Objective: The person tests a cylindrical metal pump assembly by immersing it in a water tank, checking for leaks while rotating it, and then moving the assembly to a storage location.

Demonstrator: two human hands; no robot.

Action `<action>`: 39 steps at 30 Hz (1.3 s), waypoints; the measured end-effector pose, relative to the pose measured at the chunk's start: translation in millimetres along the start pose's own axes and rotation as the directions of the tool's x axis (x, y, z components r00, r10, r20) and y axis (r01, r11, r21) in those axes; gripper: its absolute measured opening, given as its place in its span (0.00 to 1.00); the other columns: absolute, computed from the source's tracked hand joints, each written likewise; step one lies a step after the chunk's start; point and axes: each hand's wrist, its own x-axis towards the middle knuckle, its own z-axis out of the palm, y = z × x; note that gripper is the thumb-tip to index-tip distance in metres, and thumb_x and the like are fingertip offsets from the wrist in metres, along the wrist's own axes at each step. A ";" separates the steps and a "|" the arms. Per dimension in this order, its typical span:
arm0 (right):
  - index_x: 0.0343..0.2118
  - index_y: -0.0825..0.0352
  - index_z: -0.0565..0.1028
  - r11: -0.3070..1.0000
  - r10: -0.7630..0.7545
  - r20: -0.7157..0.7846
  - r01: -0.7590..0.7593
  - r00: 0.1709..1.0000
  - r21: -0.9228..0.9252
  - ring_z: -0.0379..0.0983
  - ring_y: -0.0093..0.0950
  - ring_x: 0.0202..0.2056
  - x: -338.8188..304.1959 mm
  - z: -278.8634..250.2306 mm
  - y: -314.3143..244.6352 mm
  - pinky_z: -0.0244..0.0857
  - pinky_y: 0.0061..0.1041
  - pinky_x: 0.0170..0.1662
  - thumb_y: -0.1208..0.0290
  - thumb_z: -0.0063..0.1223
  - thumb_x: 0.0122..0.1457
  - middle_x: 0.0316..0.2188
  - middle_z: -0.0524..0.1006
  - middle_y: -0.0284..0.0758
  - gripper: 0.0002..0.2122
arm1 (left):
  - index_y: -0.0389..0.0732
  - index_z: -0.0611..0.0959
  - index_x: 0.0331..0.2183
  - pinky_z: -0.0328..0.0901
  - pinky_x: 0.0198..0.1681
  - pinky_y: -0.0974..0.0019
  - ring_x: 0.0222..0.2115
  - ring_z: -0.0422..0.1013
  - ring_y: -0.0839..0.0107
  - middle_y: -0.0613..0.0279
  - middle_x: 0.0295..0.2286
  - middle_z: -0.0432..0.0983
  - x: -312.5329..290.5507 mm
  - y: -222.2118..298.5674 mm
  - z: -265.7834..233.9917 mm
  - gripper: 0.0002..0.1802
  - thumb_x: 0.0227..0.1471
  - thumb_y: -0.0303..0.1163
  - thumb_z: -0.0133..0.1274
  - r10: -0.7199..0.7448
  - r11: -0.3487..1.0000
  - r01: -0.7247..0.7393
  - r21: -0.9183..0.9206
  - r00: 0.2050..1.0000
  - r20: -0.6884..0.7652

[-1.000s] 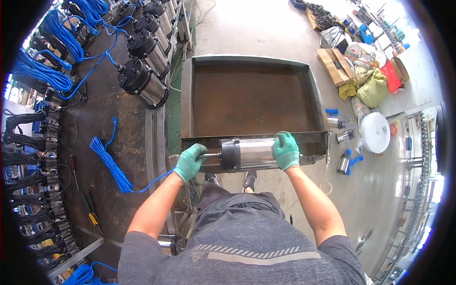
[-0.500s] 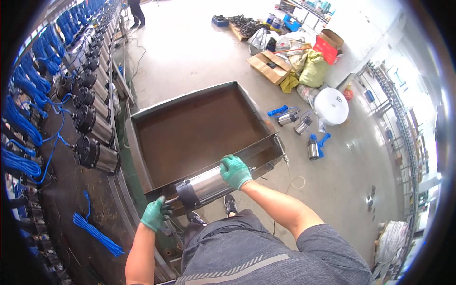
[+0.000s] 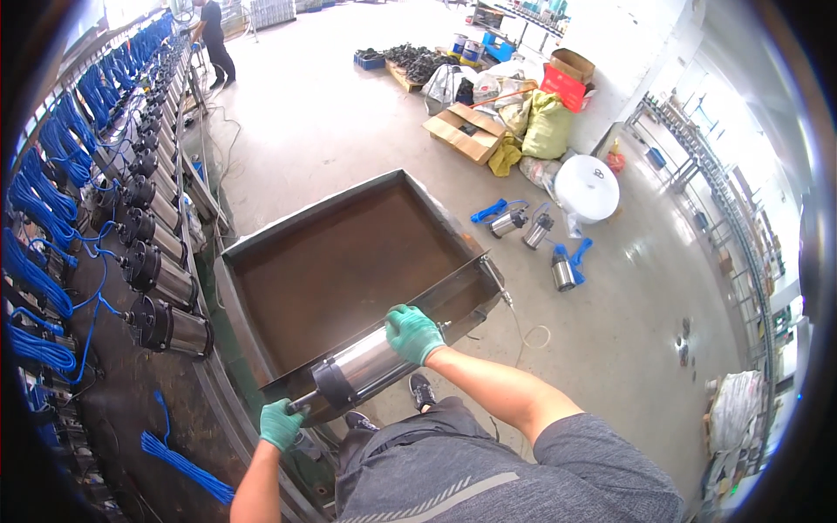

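Observation:
A steel cylinder with a black end collar, like a submersible pump (image 3: 362, 367), lies slantwise on a metal ledge at the near side of a tank of brown water (image 3: 349, 261). My right hand (image 3: 413, 334), in a green glove, is curled over the top of its steel body near the right end. At the other end, my left hand (image 3: 282, 424), gloved alike, closes round a short metal rod (image 3: 302, 402) that sticks out from the black collar. What my left fingertips touch underneath is hidden.
Pumps with blue cables (image 3: 170, 329) stand in a long row at the left, above a loose blue cable bundle (image 3: 187, 466). Several small pumps (image 3: 563, 272) lie on the floor at right, near a white roll (image 3: 587, 188), sacks and a cardboard box (image 3: 465, 132). A person (image 3: 214, 44) stands far left.
My view has tipped up a little, showing more of the far person. My left hand has closed round the rod at the pump's end. My right hand stays on the body.

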 end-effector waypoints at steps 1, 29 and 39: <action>0.32 0.66 0.78 1.000 -0.004 -0.001 0.004 1.000 0.000 0.74 0.45 0.40 -0.4 -0.1 0.7 0.69 0.40 0.46 0.70 0.54 0.55 0.38 0.77 0.43 0.06 | 0.40 0.84 0.25 0.67 0.25 0.55 0.20 0.72 0.50 0.46 0.23 0.78 0.5 -1.9 5.6 0.15 0.46 0.43 0.66 0.071 0.985 -0.052 0.165 0.992 -0.109; 0.32 0.66 0.77 1.000 -0.001 0.002 0.001 1.000 -0.003 0.74 0.45 0.39 1.5 -1.6 -0.9 0.69 0.40 0.46 0.70 0.53 0.56 0.36 0.77 0.42 0.06 | 0.38 0.76 0.43 0.74 0.30 0.61 0.27 0.74 0.68 0.56 0.32 0.76 3.9 16.4 -16.0 0.18 0.57 0.39 0.58 -0.119 0.312 0.520 -0.795 0.851 0.511; 0.31 0.66 0.77 1.000 0.009 -0.006 -0.009 1.000 0.011 0.74 0.45 0.39 -0.7 -5.6 0.3 0.69 0.40 0.45 0.71 0.54 0.55 0.35 0.77 0.42 0.05 | 0.37 0.82 0.29 0.67 0.26 0.66 0.21 0.71 0.72 0.65 0.20 0.77 2.9 29.9 -33.2 0.14 0.50 0.38 0.66 -0.089 0.884 0.262 -0.387 0.908 0.411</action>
